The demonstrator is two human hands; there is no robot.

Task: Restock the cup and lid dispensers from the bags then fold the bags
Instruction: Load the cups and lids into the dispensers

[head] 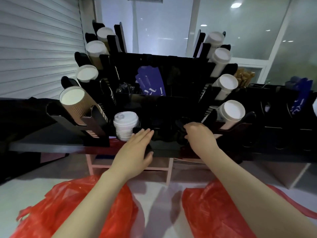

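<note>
Centrally, two bare hands reach to the front of a black dispenser rack [164, 150]. The left hand [137, 148] lies flat against the rack's front edge, fingers straight and together, thumb tucked below. The right hand [199, 134] curls its fingers round a dark stack, apparently black lids [181, 125], in the rack's front middle slot; the dimness hides the exact grip. Just left of that slot in the rack stands a stack of white lids [126, 125]. Brown ribbed cups [78, 109] lean in the rack's left tubes, white cups [230, 113] in its right tubes. Below the rack, nearest the viewer, lie two red plastic bags [77, 208], one under each forearm. The lids are probably light, thin and springy, and a nested stack slides apart easily, so a gentle hold round its sides seems wise. The bags look limp and slippery, best taken by handles or corners for folding.
</note>
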